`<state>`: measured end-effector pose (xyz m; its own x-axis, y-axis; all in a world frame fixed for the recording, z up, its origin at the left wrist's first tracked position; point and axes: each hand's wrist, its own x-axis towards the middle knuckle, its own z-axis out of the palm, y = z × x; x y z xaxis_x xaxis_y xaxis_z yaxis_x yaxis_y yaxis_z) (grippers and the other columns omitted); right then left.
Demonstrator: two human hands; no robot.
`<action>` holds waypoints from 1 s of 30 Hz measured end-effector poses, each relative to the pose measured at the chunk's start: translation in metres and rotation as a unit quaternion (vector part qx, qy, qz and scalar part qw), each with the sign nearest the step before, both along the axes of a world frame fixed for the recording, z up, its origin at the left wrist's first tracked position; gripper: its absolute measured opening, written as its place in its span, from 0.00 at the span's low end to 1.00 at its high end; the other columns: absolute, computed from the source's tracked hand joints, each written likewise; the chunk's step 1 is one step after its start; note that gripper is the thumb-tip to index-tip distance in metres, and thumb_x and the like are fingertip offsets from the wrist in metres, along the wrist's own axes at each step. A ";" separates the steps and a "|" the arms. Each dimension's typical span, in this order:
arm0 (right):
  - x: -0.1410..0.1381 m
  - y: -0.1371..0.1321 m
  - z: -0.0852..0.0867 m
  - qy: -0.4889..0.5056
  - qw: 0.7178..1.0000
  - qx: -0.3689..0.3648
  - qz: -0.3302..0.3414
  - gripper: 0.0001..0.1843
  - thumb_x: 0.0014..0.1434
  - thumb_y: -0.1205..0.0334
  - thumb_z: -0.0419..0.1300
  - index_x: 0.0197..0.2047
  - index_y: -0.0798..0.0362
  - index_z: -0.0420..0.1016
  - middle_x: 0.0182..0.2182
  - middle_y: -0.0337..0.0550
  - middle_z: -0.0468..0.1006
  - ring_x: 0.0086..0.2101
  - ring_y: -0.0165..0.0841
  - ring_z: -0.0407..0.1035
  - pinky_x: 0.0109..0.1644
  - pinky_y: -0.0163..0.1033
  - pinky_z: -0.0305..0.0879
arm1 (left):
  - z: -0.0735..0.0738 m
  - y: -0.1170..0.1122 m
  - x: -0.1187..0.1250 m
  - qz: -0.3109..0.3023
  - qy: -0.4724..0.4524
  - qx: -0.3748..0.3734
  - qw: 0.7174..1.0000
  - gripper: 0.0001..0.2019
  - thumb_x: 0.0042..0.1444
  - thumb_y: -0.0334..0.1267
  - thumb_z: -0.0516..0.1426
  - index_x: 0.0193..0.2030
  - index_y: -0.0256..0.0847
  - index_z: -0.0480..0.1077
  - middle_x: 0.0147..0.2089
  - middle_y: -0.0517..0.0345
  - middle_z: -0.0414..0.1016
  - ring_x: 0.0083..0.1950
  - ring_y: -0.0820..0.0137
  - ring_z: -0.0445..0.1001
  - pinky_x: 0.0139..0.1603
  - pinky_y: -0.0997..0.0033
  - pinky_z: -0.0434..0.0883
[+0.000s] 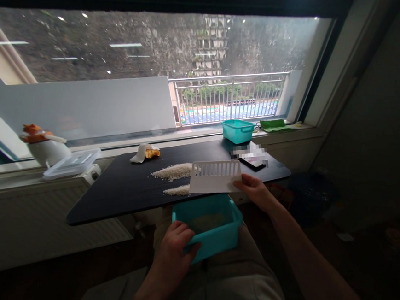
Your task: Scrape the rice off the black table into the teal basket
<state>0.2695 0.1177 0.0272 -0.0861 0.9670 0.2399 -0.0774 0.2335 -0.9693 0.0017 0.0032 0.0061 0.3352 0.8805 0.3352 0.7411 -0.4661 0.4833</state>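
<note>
My left hand grips the near left rim of a teal plastic basin, which rests on my lap just below the table edge. Some pale grains, dim in the shadow, lie on the basin's floor. With my right hand I pinch the right end of a flat white slotted scraper, its row of slots along the far side. The scraper is over the tabletop near its front edge and covers part of the white rice. A smaller strip of rice lies nearer to me, left of the scraper.
On the black table are an orange item with white paper and a dark tablet-like object, partly blurred. A second teal basin stands at the back right. A clear plastic lid and white pot are at the left, by the window.
</note>
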 end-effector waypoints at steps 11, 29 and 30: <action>-0.015 -0.016 -0.022 0.047 0.993 0.032 -0.105 0.22 0.45 0.46 0.72 0.40 0.51 0.83 0.38 0.45 0.86 0.40 0.44 0.78 0.50 0.49 0.72 | -0.014 -0.004 -0.016 0.044 -0.015 0.023 0.999 0.07 0.48 0.26 0.64 0.27 0.42 0.71 0.44 0.54 0.74 0.56 0.57 0.69 0.56 0.56 0.72; 0.013 -0.027 -0.033 -0.025 0.975 0.056 -0.214 0.24 0.51 0.47 0.66 0.47 0.54 0.78 0.38 0.46 0.84 0.38 0.43 0.77 0.40 0.44 0.75 | -0.071 0.004 -0.014 0.154 -0.105 0.049 0.981 0.17 0.50 0.36 0.64 0.47 0.43 0.70 0.60 0.46 0.67 0.61 0.53 0.70 0.61 0.50 0.69; 0.013 -0.028 -0.033 -0.036 0.975 0.056 -0.211 0.25 0.52 0.48 0.66 0.49 0.53 0.77 0.40 0.47 0.83 0.38 0.43 0.77 0.38 0.44 0.75 | -0.071 0.004 -0.014 0.154 -0.108 0.043 0.981 0.16 0.50 0.36 0.64 0.46 0.43 0.70 0.63 0.46 0.65 0.63 0.53 0.69 0.61 0.51 0.69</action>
